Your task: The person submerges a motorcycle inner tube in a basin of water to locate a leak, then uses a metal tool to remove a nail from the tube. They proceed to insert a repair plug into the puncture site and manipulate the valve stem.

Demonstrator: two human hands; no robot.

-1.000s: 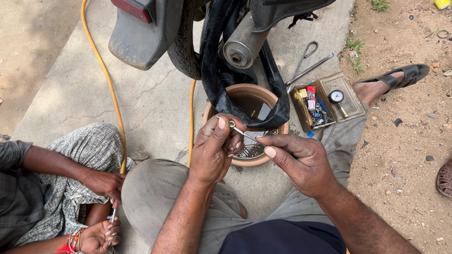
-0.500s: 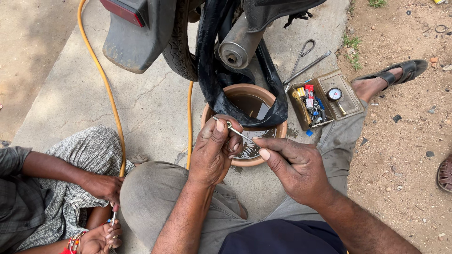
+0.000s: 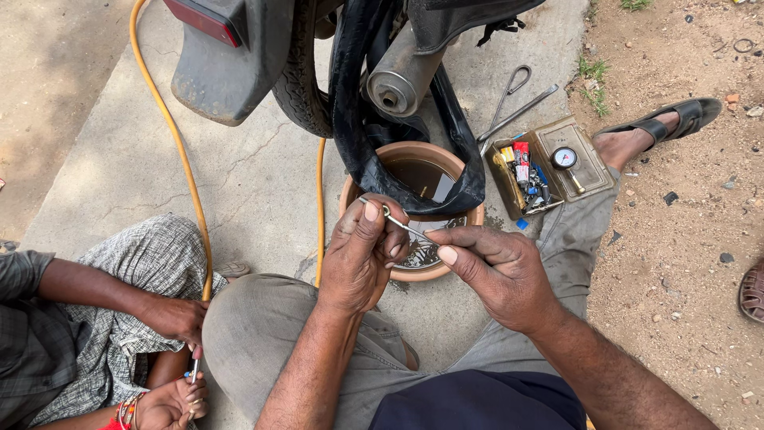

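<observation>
Pinching a thin metal pin [image 3: 398,221] between both hands: left hand [image 3: 362,255], right hand [image 3: 497,271], mid-frame above the water bowl [image 3: 469,215]. Probably prepping a patch tool for the black tube [image 3: 350,119]; needing steady grip next.

Open metal tool tin [image 3: 593,171], rectangular, dull olive-brown, on the concrete just right of the clay basin. Left compartment holds small packages: a red tube [image 3: 521,153] with white label, a yellow packet [image 3: 507,154], blue items [image 3: 541,177] beside them. Right compartment holds a round white-faced dial gauge [image 3: 564,158]. No signs or screens visible.
</observation>
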